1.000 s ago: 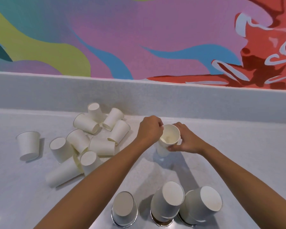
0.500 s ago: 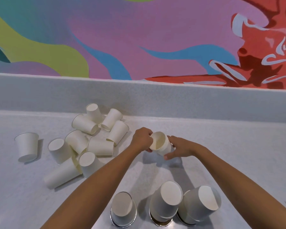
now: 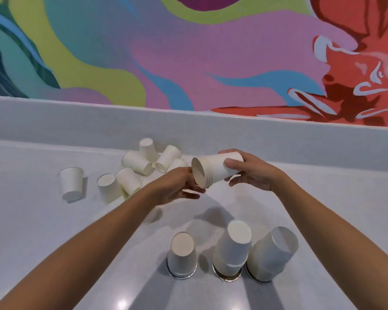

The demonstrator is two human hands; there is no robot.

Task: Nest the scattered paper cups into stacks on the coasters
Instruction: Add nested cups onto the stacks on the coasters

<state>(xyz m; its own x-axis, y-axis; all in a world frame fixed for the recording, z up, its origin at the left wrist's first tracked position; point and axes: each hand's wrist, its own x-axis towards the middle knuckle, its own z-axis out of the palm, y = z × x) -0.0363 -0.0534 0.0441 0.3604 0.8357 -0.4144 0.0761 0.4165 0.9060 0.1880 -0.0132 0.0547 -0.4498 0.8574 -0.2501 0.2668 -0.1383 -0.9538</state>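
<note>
My right hand [image 3: 253,173] grips a nested stack of white paper cups [image 3: 213,170], held on its side above the counter with the mouth turned left. My left hand [image 3: 177,186] is at the stack's rim, fingers loosely curled, touching its lower edge. Several loose white cups [image 3: 143,163] lie scattered at the back left, and one cup [image 3: 71,183] stands apart, upside down. Near me, three upside-down stacks rest on round coasters: a single cup [image 3: 182,255], a taller stack [image 3: 232,249] and a leaning stack [image 3: 270,253].
The white counter [image 3: 31,231] ends at a low white backsplash [image 3: 300,144] under a colourful mural. Bare counter lies to the right of my right arm and at the front left.
The nested stack rose off the counter and tipped onto its side, mouth to the left. My left hand shifted from the rim's top to its lower edge. The camera tilted upward.
</note>
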